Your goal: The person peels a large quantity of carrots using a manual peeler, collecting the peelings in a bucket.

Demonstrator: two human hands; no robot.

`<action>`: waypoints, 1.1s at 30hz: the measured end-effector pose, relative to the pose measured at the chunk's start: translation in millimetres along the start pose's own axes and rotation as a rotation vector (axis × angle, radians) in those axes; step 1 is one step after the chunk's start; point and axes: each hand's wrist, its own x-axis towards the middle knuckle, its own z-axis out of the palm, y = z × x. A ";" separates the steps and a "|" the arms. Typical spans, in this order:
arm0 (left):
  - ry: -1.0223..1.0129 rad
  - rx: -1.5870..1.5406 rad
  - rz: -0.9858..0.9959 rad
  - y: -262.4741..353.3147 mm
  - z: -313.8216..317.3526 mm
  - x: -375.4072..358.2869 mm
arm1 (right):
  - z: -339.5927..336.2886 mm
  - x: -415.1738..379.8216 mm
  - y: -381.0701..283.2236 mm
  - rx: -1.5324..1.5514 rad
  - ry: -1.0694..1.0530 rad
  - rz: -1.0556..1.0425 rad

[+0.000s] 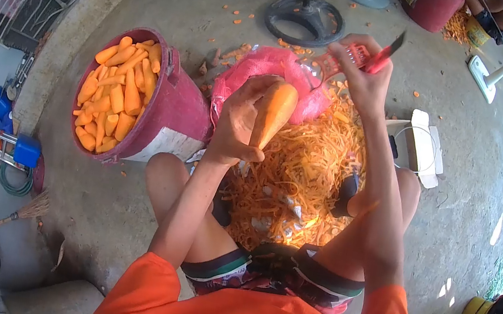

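My left hand (238,118) is closed around a peeled carrot (276,111), its thick end up and its narrow tip pointing down toward me. To the upper right, my right hand (368,77) grips a red peeler (338,65), whose head is blurred. A small knife (395,47) with a red handle and dark blade sticks out of the same hand. Below both hands, a heap of orange carrot peelings (302,172) lies between my legs. A pink mesh sack (266,70) rests behind the carrot, partly hidden by it and my left hand.
On the left leans a dark pink tub (171,100) full of peeled carrots (119,92). A round black stand base (304,21) is ahead. An open white box (425,146) sits at right. Farther off, another person's legs (495,15) show beside a pink bucket (433,8).
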 end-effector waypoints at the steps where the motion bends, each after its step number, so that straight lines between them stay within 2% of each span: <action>1: 0.014 0.015 0.010 -0.1 0.6 5.0 | -0.2 -3.2 -5.9 -0.004 0.007 -0.012; 3: 0.058 0.043 0.032 -1.3 1.5 9.5 | 11.0 -20.9 -24.7 0.212 -0.158 -0.096; 4: 0.096 0.085 -0.032 -0.8 -0.8 5.6 | 21.0 -22.8 -23.4 0.032 -0.182 -0.448; 5: 0.097 0.089 -0.034 0.0 -6.2 5.7 | 18.6 -19.5 -20.6 0.036 -0.179 -0.446; 7: -0.099 0.108 0.083 -0.5 -11.9 1.4 | 2.1 -10.3 -7.7 -0.040 -0.060 -0.052; 8: -0.123 -0.034 0.072 -1.1 -10.3 0.3 | -5.4 -2.9 0.2 0.081 -0.050 0.071; 9: -0.135 -0.034 0.076 0.7 -6.0 4.1 | -3.9 -4.7 -2.9 0.078 -0.043 0.062; 11: 0.015 0.109 0.044 3.1 3.1 9.6 | 10.8 -20.5 -18.7 0.180 -0.107 -0.058; 12: 0.064 0.078 0.009 0.8 1.3 8.9 | 18.3 -29.6 -35.8 0.056 -0.180 -0.292; 13: 0.068 0.085 0.010 0.9 -3.3 8.1 | 22.2 -32.6 -37.9 0.073 -0.178 -0.315; 14: 0.014 0.093 0.043 0.5 -7.5 4.4 | 17.5 -25.9 -29.6 0.082 -0.178 -0.310; 16: -0.049 0.038 0.084 3.7 -3.6 -0.1 | -1.9 -7.0 -13.8 -0.003 -0.036 0.049; 17: -0.057 0.036 0.086 3.2 -0.8 1.8 | -3.3 -12.1 -13.8 -0.008 -0.030 0.044; 19: 0.078 0.079 0.044 1.6 3.7 7.5 | 9.0 -23.9 -32.5 0.230 -0.127 0.024; 20: 0.095 0.082 0.016 -0.5 0.7 7.8 | 20.7 -28.3 -37.0 0.064 -0.169 -0.414; 21: 0.099 0.085 0.014 1.4 -1.8 8.5 | 24.5 -33.6 -39.4 0.059 -0.147 -0.350; 23: -0.076 0.133 0.112 4.8 -4.6 3.7 | 11.8 -15.5 -7.2 0.103 -0.024 -0.024; 24: -0.075 0.051 0.080 6.9 -4.3 2.6 | 3.3 -6.4 -10.5 -0.041 -0.016 0.052; 25: -0.083 0.048 0.083 7.3 -2.5 5.7 | 5.2 -9.5 -13.3 -0.047 -0.010 0.047; 27: 0.074 0.124 0.038 8.7 -0.5 12.3 | 15.9 -17.9 -20.5 0.157 -0.067 -0.076; 29: 0.090 0.155 0.015 7.9 -7.4 11.8 | 16.3 -13.1 -18.2 0.153 -0.084 -0.062; 31: -0.124 0.130 0.119 6.8 -11.7 4.0 | 10.5 -11.0 -11.2 0.138 -0.105 -0.017; 33: -0.196 0.037 0.095 8.7 -5.9 4.2 | -1.3 -4.4 -5.6 0.066 -0.077 0.017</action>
